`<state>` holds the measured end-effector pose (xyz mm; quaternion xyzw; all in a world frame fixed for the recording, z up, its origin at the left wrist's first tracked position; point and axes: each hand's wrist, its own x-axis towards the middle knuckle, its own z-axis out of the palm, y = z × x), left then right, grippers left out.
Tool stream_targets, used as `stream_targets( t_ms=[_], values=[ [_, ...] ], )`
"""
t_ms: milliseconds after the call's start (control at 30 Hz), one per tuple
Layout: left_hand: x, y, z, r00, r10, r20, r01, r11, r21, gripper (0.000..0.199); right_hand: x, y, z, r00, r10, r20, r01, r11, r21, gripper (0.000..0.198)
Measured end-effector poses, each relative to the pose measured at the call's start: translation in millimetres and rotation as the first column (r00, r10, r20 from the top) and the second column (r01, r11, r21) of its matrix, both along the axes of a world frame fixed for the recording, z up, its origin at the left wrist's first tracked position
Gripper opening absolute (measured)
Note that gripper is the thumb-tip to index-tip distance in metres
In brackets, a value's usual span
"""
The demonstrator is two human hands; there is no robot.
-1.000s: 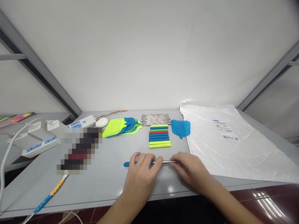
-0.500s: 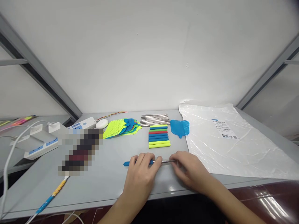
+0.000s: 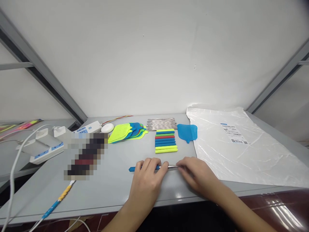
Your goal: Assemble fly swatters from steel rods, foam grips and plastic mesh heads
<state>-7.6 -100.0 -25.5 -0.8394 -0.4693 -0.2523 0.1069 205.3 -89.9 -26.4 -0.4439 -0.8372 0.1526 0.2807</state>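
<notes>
My left hand (image 3: 146,180) grips a blue tubular handle (image 3: 131,169); my right fingers (image 3: 187,162) pinch the slim, shiny silver metal rod (image 3: 172,166) extending from it, over the grey counter's (image 3: 108,180) near side. Rightward lies a flat, labelled white plastic mailing bag (image 3: 212,158), its inside hidden.

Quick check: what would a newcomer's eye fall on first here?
Probably the bright flyswatter heads left of center, the colored tubes mid-table and the white plastic mailer at right. Nearer the front edge, the left hand grips a blue handle and the right hand pinches a silver rod.
</notes>
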Motion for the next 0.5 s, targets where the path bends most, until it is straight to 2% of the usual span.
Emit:
stream_targets(
  t_ms=[267,500],
  values=[
    [0.4,-0.4,0.1,1.000,0.004,-0.010,-0.004,1.000,0.022,0.030,0.7,-0.6,0.5,1.000,0.001,0.007,-0.001,1.000,-0.009,0.014],
    [0.3,0.6,-2.4,1.000,-0.009,-0.009,0.009,1.000,0.000,0.031,-3.2,-3.2,6.9,1.000,0.000,-0.014,-0.001,0.998,-0.064,0.011]
  ],
)
